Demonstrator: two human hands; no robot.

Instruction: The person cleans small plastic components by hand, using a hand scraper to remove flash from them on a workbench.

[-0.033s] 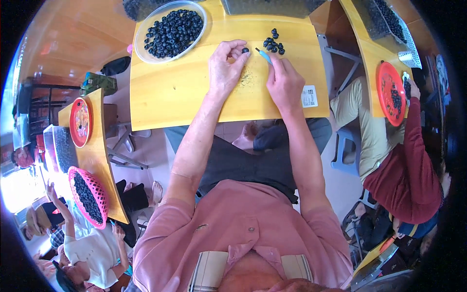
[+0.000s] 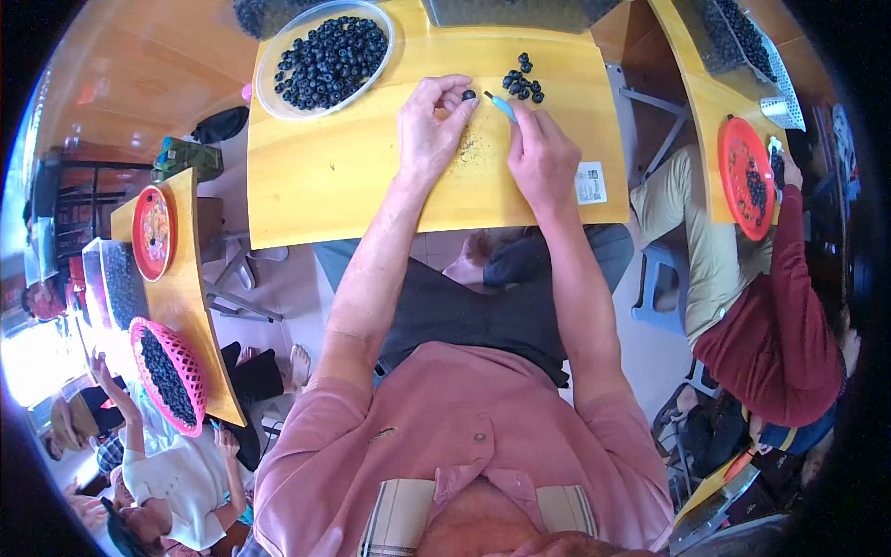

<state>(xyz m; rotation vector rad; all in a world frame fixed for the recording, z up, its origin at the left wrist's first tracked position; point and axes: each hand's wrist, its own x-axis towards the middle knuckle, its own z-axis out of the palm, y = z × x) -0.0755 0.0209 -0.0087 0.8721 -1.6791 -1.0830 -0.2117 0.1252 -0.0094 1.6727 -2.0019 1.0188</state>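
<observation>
My left hand (image 2: 430, 127) pinches one dark round bead (image 2: 469, 95) between thumb and fingertip above the yellow table. Close to its right, my right hand (image 2: 546, 153) grips a slim light-blue-handled tool (image 2: 504, 107) with a dark narrow tip; the exact kind is too small to tell. That tip points at the bead with a small gap between them. Beyond my right hand lies a small cluster of dark beads (image 2: 522, 85). Crumbs (image 2: 471, 148) are scattered on the tabletop between my forearms.
A clear round tub (image 2: 266, 84) of dark beads stands at the table's far left. At right on the yellow table (image 2: 353, 190) lies a white label (image 2: 590, 183). Co-workers sit on both sides, near a red plate (image 2: 733, 148) and a pink basket (image 2: 192, 367).
</observation>
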